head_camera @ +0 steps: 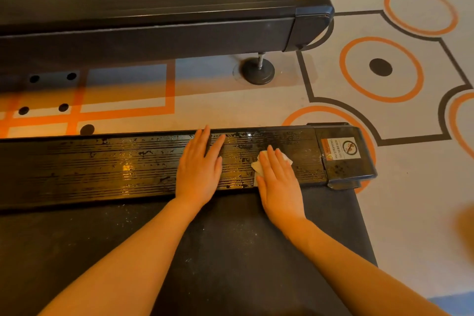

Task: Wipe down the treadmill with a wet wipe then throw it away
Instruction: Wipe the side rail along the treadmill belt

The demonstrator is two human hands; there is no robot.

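Now both hands lying flat on the treadmill's wet ribbed side rail, right hand pressing the white wet wipe near the end cap, left hand resting with fingers spread, holding nothing, running belt below.

A second machine stands on the orange-patterned floor

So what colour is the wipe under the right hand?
White, seen in the head view: the wipe lies under the right hand.
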